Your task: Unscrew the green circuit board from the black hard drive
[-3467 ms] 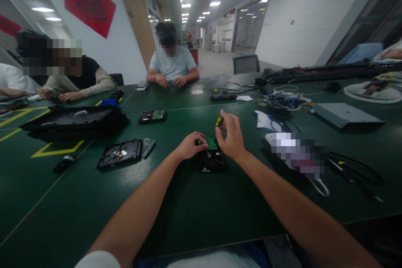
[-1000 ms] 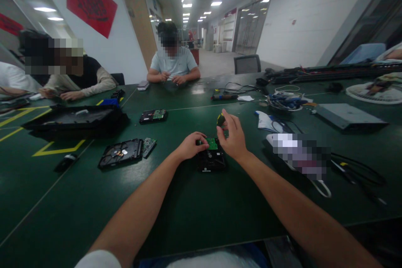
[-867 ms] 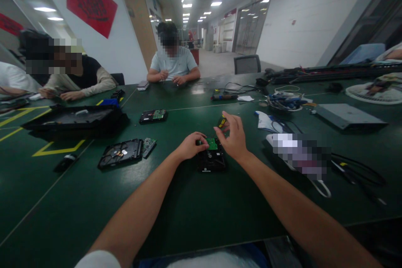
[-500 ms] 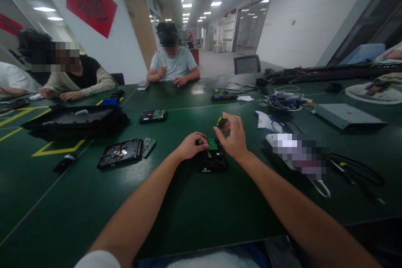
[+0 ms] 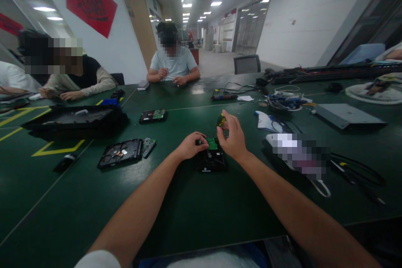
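A black hard drive [image 5: 211, 162] with a green circuit board [image 5: 212, 144] lies flat on the table in front of me. My left hand [image 5: 192, 145] grips its left side, thumb and fingers closed at the edge of the board. Above the drive's far right side, my right hand [image 5: 233, 136] holds a small screwdriver [image 5: 220, 120] by its black and yellow handle. The handle stands nearly upright between thumb and fingers. I cannot make out the shaft and tip against the dark drive.
To the left lie an opened drive case [image 5: 121, 153], a loose circuit board [image 5: 148, 147] and a large black tray [image 5: 75, 117]. Another drive [image 5: 153, 116] lies farther back. At right are a cable bundle [image 5: 285, 100] and a metal box [image 5: 348, 116]. A co-worker [image 5: 172, 65] sits opposite.
The screwdriver handle has turned more upright, and my right fingers have shifted slightly around it. My left hand and the hard drive have stayed in place.
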A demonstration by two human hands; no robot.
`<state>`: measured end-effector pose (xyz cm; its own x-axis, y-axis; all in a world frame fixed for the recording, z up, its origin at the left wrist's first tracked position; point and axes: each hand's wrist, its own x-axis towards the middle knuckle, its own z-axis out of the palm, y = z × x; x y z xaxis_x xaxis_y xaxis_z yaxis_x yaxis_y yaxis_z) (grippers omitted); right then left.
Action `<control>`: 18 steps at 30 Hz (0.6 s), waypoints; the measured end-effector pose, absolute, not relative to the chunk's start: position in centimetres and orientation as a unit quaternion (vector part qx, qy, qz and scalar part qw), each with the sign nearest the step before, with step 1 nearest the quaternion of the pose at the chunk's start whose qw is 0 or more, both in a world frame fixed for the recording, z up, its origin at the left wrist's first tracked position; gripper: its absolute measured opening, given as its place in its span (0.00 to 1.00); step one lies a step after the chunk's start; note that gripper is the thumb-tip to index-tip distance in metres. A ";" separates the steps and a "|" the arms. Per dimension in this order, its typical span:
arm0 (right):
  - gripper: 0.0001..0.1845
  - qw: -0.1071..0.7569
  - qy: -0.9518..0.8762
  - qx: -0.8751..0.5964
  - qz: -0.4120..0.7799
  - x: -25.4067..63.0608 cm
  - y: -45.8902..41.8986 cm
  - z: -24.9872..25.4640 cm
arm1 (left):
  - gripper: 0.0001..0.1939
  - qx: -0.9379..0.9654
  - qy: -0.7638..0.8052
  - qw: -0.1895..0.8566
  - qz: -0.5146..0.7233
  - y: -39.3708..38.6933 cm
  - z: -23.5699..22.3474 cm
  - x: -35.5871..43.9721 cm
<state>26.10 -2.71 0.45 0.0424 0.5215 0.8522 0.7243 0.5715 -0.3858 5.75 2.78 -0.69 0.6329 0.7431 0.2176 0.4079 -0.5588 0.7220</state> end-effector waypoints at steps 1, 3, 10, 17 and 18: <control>0.31 0.561 -0.685 -0.456 -0.091 26.1 -2.7 0.4 | 0.04 0.844 0.340 0.323 0.259 2.8 -0.7 5.7; 0.30 0.562 -0.682 -0.459 -0.090 26.1 -2.7 0.5 | 0.04 0.843 0.341 0.325 0.259 2.8 -0.8 5.7; 0.30 0.569 -0.685 -0.446 -0.089 26.1 -2.8 0.5 | 0.04 0.840 0.342 0.331 0.262 2.8 -0.6 5.8; 0.31 0.565 -0.684 -0.452 -0.096 26.2 -2.7 0.5 | 0.03 0.840 0.343 0.332 0.259 2.7 -0.6 5.8; 0.31 0.564 -0.686 -0.450 -0.097 26.2 -2.7 0.5 | 0.03 0.840 0.343 0.332 0.259 2.7 -0.6 5.8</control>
